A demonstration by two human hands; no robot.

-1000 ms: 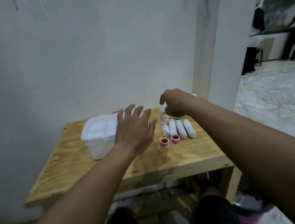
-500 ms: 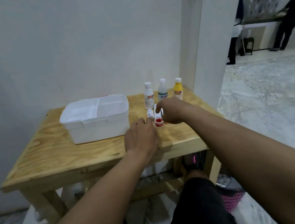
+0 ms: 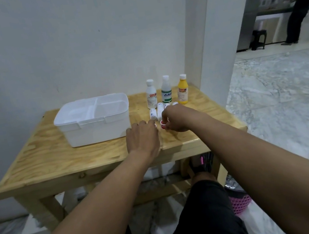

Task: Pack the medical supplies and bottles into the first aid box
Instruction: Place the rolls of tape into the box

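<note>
The white first aid box stands open on the wooden table. Right of it stand three bottles: a white one, a clear one with a green label and a yellow one. Several white bandage rolls lie in front of the bottles. My right hand pinches a small red-and-white tape roll on the table. My left hand lies palm down just left of it, fingertips over a second tape roll, of which only a white edge shows.
A white wall runs behind the table and a pillar stands at its right corner. A pink basket sits on the floor under the table's right side. A person stands far off at the back right.
Both hands came down from near the box and bottles to the two tape rolls at the table's front. My right fingers closed on one roll; my left hand covered the other.
</note>
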